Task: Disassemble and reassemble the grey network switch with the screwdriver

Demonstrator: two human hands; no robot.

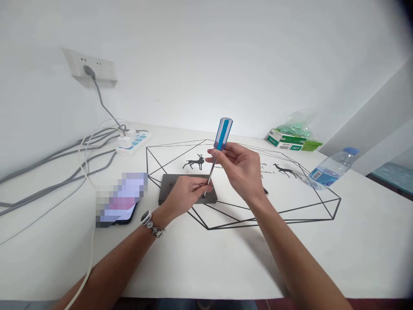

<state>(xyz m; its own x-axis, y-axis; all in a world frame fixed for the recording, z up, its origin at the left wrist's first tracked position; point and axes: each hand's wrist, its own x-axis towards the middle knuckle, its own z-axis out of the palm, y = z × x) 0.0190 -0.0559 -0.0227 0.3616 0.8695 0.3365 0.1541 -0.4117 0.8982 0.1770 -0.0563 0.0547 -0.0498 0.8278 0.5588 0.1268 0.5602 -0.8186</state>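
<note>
A screwdriver (222, 134) with a blue-and-clear striped handle stands tilted, its metal shaft pointing down at a flat dark grey box (166, 186). My right hand (243, 170) is closed, its thumb and fingers around the lower handle and upper shaft. Lower down, my left hand (185, 194) pinches the shaft near its tip and lies over the box, hiding part of its top. The tip meets the box near its right front part; what it touches there is too small to make out. A watch-like bracelet (151, 224) circles my left wrist.
A phone (124, 200) lies left of the box. Behind it are a power strip (134, 142) and several loose cables. At the right are a water bottle (334, 168) and a green-and-white carton (285, 138). A small dark object (266, 192) shows partly behind my right wrist.
</note>
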